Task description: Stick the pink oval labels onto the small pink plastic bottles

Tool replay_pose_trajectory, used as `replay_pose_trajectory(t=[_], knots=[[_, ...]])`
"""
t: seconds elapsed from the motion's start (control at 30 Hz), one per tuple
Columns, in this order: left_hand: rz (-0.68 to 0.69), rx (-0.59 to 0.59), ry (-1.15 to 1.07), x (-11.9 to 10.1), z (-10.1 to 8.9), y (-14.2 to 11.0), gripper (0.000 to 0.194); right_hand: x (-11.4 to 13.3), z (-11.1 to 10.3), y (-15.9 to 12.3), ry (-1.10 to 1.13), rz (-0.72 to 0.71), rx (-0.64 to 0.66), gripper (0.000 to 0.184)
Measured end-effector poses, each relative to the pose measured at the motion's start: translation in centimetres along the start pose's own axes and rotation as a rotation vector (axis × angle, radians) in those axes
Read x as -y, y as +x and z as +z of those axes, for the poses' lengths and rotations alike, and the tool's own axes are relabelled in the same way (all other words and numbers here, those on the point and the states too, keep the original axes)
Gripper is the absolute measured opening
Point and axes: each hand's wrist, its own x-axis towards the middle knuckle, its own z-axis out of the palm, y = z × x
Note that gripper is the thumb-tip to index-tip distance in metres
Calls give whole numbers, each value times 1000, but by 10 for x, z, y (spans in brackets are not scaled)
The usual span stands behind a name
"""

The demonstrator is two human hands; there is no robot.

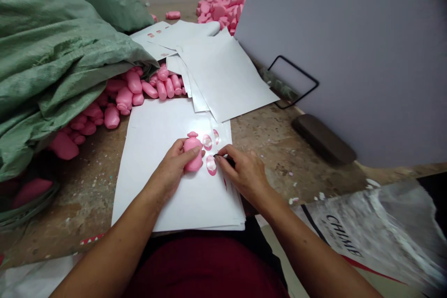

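My left hand (174, 163) is closed around a small pink bottle (193, 160), its narrow neck pointing away from me, above a stack of white sheets (150, 149). Just right of it, my right hand (244, 167) pinches a thin dark tool (225, 159), whose kind I cannot make out. The tool's tip is beside an oval pink-and-white sticker (211, 165) on the top sheet. Another oval sticker (207, 142) lies a little farther off, and one more is partly visible at the sheet's right side.
A green woven sack (70, 56) spills pink bottles (124, 98) at left. More bottles (223, 7) are heaped behind. Loose white sheets (226, 74) lie ahead. A grey panel (342, 56), a black wire frame (317, 84) and a dark case (323, 139) stand right; a printed plastic bag (391, 228) is near.
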Motion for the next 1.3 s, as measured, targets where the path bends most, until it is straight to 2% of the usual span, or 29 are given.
replay_pose_trajectory(t=[0.1,0.27,0.43,0.63,0.87,1.13,1.23,1.3], knots=[[-7,-8,-18,0,0,1,31,-3,-4,-1,78,40,27,16],[-11,-12,-39,0,2,1,29,-3,-1,-6,-98,-80,-50,16],[-12,-23,-44,1,2,2,28,1,5,-4,-172,-134,-46,16],[-8,-6,-58,2,0,2,30,-1,2,-3,-156,-66,-63,18],[14,-5,-59,2,1,1,33,0,-1,-6,-177,-112,-21,17],[9,-2,-47,2,1,1,33,-1,1,-1,-176,-92,4,18],[13,-4,-53,1,2,1,34,1,2,2,-188,-46,-13,22],[12,-18,-56,1,2,1,32,3,1,3,-102,31,-18,23]])
